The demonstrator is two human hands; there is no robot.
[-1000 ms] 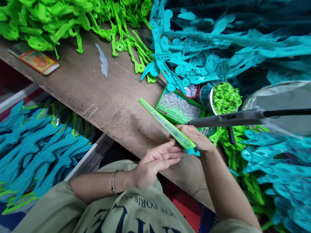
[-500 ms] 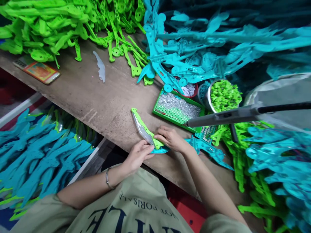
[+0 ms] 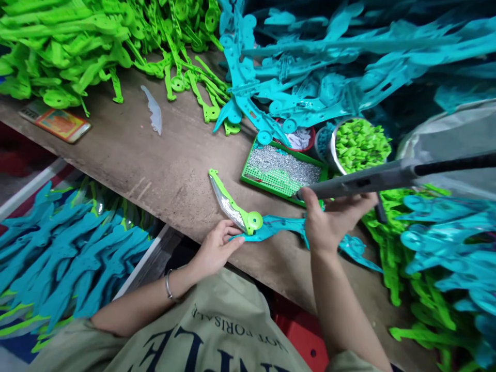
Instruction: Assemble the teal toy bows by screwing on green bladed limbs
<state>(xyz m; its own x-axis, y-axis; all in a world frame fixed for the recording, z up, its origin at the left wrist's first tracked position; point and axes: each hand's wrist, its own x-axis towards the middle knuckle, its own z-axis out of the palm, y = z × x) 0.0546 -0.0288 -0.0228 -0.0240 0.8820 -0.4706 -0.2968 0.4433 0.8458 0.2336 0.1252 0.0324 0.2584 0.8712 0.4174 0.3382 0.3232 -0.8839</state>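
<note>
My left hand (image 3: 217,248) pinches the near end of a long blue plastic toy part (image 3: 284,226) at the table's front edge. On that end sits a bright green curved piece (image 3: 253,221) with a round hub, and a silvery blade-shaped strip (image 3: 227,204) runs along its inner side. My right hand (image 3: 329,227) is closed around a grey electric screwdriver (image 3: 360,181) from below, thumb near its tip. The driver's tip is over the front edge of a green perforated tray (image 3: 267,188) of small metal screws.
Piles of green parts (image 3: 65,46) and blue parts (image 3: 310,77) line the back. A tub of small green pieces (image 3: 362,144) stands behind the screwdriver. A phone (image 3: 56,121) and a loose translucent blade (image 3: 153,111) lie at left. Stacked blue assemblies (image 3: 70,248) fill the lower left.
My right hand has left the green piece and moved right and up onto the electric screwdriver. The green hub now shows uncovered. My left hand keeps its hold.
</note>
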